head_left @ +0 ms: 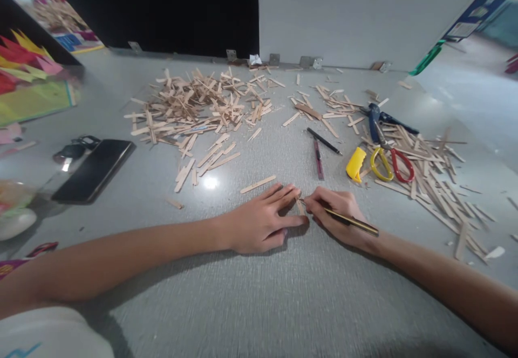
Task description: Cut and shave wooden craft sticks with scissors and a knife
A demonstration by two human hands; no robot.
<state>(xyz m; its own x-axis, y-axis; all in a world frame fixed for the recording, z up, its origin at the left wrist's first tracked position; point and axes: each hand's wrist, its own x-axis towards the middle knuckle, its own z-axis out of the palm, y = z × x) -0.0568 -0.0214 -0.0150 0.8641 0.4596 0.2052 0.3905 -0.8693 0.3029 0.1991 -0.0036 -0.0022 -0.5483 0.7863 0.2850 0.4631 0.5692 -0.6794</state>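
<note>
At the lower centre of the frame a small wooden stick [300, 205] is pinned flat to the table [307, 298] by the left hand [259, 223]. A pencil [351, 221] is gripped closed in the right hand [338, 212], its tip at the stick. Marking appears under way; steadiness is needed next.

Stick [300, 205] mostly hidden, perhaps under fingers [283, 193].

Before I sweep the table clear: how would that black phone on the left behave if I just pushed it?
The phone lies flat, so it should slide rather than roll or tip. The table looks smooth, so it may glide easily. It is probably heavier than the loose wooden sticks, and its glass face could scratch.
</note>
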